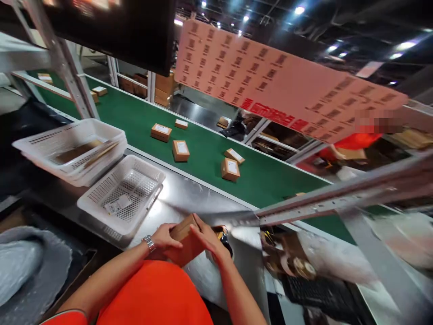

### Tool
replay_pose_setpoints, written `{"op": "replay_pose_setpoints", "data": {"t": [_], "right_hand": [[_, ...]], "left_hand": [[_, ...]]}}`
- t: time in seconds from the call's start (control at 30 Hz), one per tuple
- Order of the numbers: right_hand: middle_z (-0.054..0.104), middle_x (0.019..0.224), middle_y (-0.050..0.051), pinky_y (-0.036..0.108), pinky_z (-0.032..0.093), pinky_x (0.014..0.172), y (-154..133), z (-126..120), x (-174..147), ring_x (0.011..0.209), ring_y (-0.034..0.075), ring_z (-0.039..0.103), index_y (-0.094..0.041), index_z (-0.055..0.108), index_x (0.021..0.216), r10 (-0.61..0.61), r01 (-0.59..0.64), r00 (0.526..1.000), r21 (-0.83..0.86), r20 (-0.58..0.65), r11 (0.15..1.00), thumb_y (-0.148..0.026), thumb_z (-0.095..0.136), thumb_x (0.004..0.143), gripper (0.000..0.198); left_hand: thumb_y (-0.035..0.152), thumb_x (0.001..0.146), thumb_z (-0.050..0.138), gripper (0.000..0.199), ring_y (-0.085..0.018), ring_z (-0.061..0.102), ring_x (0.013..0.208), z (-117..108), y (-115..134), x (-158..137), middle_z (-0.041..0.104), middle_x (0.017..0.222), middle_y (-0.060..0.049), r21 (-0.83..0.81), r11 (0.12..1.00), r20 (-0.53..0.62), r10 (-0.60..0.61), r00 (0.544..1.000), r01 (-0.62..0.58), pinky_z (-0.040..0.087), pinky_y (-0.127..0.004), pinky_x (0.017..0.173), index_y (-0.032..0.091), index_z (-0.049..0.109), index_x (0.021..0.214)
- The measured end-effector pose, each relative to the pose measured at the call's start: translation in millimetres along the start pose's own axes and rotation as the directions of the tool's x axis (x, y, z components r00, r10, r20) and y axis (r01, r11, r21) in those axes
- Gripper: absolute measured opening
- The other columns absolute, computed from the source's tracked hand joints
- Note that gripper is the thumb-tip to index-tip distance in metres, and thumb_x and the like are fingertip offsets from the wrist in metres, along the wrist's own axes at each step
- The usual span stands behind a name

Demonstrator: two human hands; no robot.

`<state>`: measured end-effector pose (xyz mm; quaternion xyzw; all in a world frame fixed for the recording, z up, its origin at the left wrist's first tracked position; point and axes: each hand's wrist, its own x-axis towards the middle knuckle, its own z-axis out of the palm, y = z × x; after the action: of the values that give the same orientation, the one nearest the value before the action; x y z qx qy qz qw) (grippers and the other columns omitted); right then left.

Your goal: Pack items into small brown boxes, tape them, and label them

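Note:
A small brown cardboard box is held tilted just in front of my body, over the metal worktop. My left hand, with a metal watch above it, grips the box's left side. Against the right side and top edge lies my right hand, its fingers stretched along the cardboard. Partly hidden behind my right wrist is a round black-and-yellow object whose kind I cannot make out. Clear plastic wrap lies on the worktop below the right forearm.
A white perforated basket with a label inside stands left, beside stacked white baskets. A green conveyor belt behind carries several labelled boxes. A metal frame bar crosses at right, above a keyboard. A pink sign hangs ahead.

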<state>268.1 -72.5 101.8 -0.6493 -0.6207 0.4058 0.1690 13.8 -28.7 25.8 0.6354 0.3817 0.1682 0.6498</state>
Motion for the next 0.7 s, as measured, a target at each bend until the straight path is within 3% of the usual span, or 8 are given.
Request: {"op": "replay_pose_setpoints", "data": {"t": [0.07,0.13,0.23,0.3,0.37,0.47,0.6,0.7], "right_hand": [[0.056,0.179,0.024,0.066,0.035,0.142,-4,-4,15,0.170,0.042,0.049,-0.017,0.054,0.173,-0.039,0.022,0.992,-0.143,-0.118,0.990,-0.082,0.050,0.107,0.094],[0.054,0.179,0.027,0.071,0.029,0.143,-3,2,30,0.173,0.044,0.042,-0.013,0.059,0.169,-0.149,0.056,0.952,-0.326,-0.267,0.944,-0.078,0.044,0.111,0.088],[0.048,0.182,0.029,0.074,0.029,0.141,4,37,48,0.175,0.045,0.036,-0.010,0.059,0.166,-0.255,0.041,0.894,-0.500,-0.368,0.865,-0.066,0.038,0.116,0.078],[0.042,0.185,0.031,0.074,0.032,0.139,13,72,53,0.176,0.046,0.033,-0.007,0.052,0.170,-0.210,-0.017,0.908,-0.531,-0.364,0.847,-0.059,0.037,0.116,0.077],[0.036,0.187,0.033,0.076,0.034,0.137,23,108,53,0.178,0.049,0.029,-0.004,0.044,0.175,-0.105,-0.098,0.934,-0.528,-0.340,0.844,-0.057,0.039,0.114,0.081],[0.025,0.192,0.032,0.076,0.033,0.137,35,148,49,0.180,0.051,0.022,-0.004,0.036,0.180,0.014,-0.184,0.949,-0.516,-0.316,0.836,-0.059,0.043,0.111,0.088],[0.016,0.195,0.027,0.074,0.029,0.140,33,157,47,0.182,0.047,0.015,-0.008,0.030,0.183,0.060,-0.217,0.949,-0.506,-0.309,0.835,-0.061,0.045,0.110,0.091],[0.015,0.196,0.025,0.069,0.026,0.143,23,149,47,0.183,0.046,0.014,-0.008,0.030,0.184,0.101,-0.243,0.951,-0.501,-0.293,0.830,-0.060,0.053,0.109,0.094]], "left_hand": [[0.055,0.061,0.101,0.090,-0.039,0.081,0.117,1,4,4,0.087,0.129,-0.018,-0.125,0.991,-0.020,-0.040,0.999,0.037,0.065,-0.045,0.099,0.010,0.082,0.137],[0.055,0.073,0.095,0.076,-0.036,0.084,0.113,1,8,10,0.088,0.127,-0.018,-0.130,0.990,-0.034,-0.063,0.997,0.058,0.066,-0.042,0.094,0.011,0.083,0.134],[0.050,0.078,0.096,0.067,-0.038,0.083,0.116,-9,14,13,0.087,0.131,-0.021,-0.023,0.997,-0.136,-0.079,0.988,0.077,0.067,-0.044,0.098,0.013,0.083,0.132],[0.044,0.076,0.100,0.071,-0.038,0.080,0.126,-29,16,10,0.083,0.142,-0.021,0.080,0.994,-0.262,-0.045,0.964,0.069,0.065,-0.046,0.107,0.016,0.080,0.139],[0.038,0.089,0.090,0.059,-0.035,0.079,0.129,-65,14,2,0.082,0.144,-0.020,0.160,0.983,-0.372,-0.025,0.928,0.091,0.062,-0.045,0.113,0.017,0.079,0.142],[0.028,0.109,0.060,0.036,-0.029,0.080,0.122,-141,1,-17,0.085,0.134,-0.018,0.255,0.940,-0.501,-0.073,0.862,0.227,0.060,-0.044,0.114,0.015,0.080,0.135],[0.018,0.104,0.062,0.031,-0.034,0.076,0.132,-234,-26,-47,0.082,0.137,-0.022,0.368,0.787,-0.607,-0.201,0.769,0.496,0.056,-0.045,0.116,0.012,0.080,0.128],[0.016,0.083,0.084,0.037,-0.043,0.075,0.134,-269,-42,-62,0.081,0.133,-0.026,0.447,0.628,-0.609,-0.308,0.731,0.637,0.058,-0.046,0.111,0.009,0.078,0.119]]}}
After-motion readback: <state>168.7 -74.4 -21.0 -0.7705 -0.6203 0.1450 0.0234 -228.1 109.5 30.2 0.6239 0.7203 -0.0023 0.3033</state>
